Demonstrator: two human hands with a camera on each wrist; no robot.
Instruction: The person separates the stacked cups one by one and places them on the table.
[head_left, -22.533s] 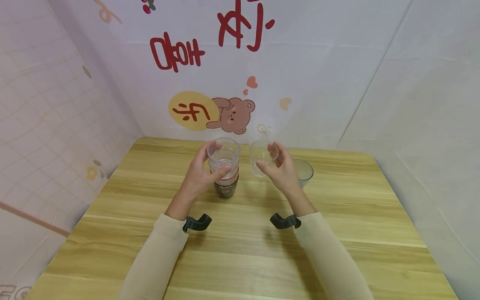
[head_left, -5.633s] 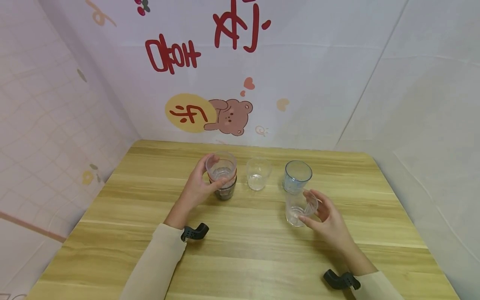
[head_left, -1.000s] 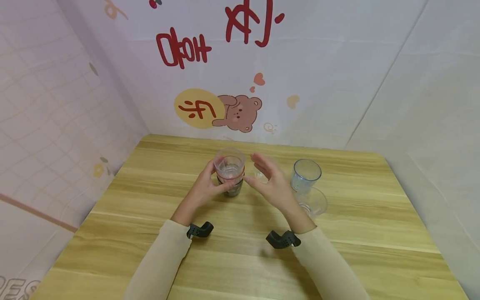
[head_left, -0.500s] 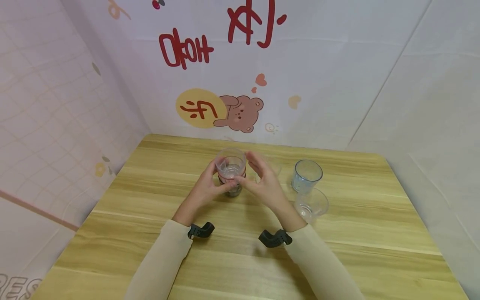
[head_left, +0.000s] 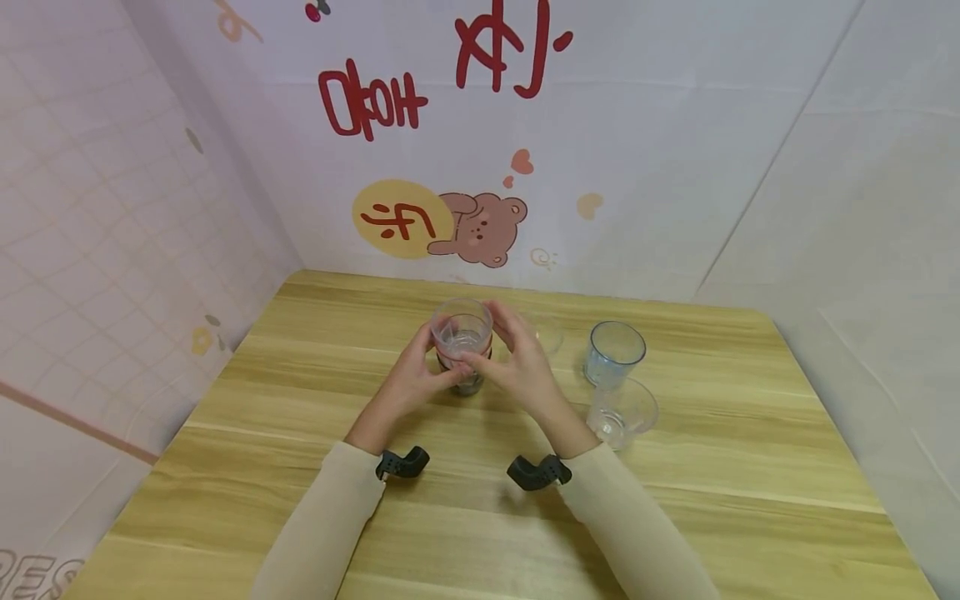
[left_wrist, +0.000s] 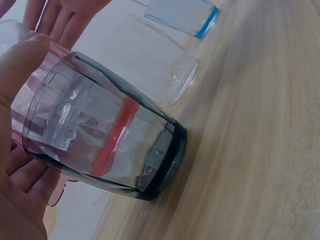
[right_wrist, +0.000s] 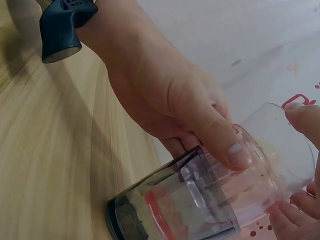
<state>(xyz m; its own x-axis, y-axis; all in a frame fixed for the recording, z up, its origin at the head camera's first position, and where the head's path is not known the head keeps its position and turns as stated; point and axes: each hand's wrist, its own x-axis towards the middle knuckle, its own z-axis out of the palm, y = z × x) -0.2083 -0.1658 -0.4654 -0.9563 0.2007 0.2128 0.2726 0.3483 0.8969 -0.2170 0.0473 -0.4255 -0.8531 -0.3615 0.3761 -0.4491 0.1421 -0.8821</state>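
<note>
A stack of nested cups stands upright at the table's back middle. At its bottom is a dark grey tinted cup (left_wrist: 162, 165), with a pink-red cup (right_wrist: 247, 187) set inside it. On top sits a clear cup (right_wrist: 280, 145), its rim highest. My left hand (head_left: 416, 367) grips the stack around the pink-red cup, thumb in front and fingers behind. From the other side my right hand (head_left: 525, 367) holds the top clear cup, thumb at the front and fingertips at the back near the rim. The two thumbs almost meet in the head view.
Right of the stack, partly behind my right hand, stands another clear cup (left_wrist: 150, 62). Farther right is a blue-rimmed cup (head_left: 613, 354), and close in front of it a clear cup (head_left: 626, 412). A printed cloth wall (head_left: 645, 133) borders the wooden table (head_left: 465, 533).
My right hand has put down a clear cup before the blue-rimmed one, then moved left to the stack and closed on its top clear cup. My left hand keeps holding the stack.
</note>
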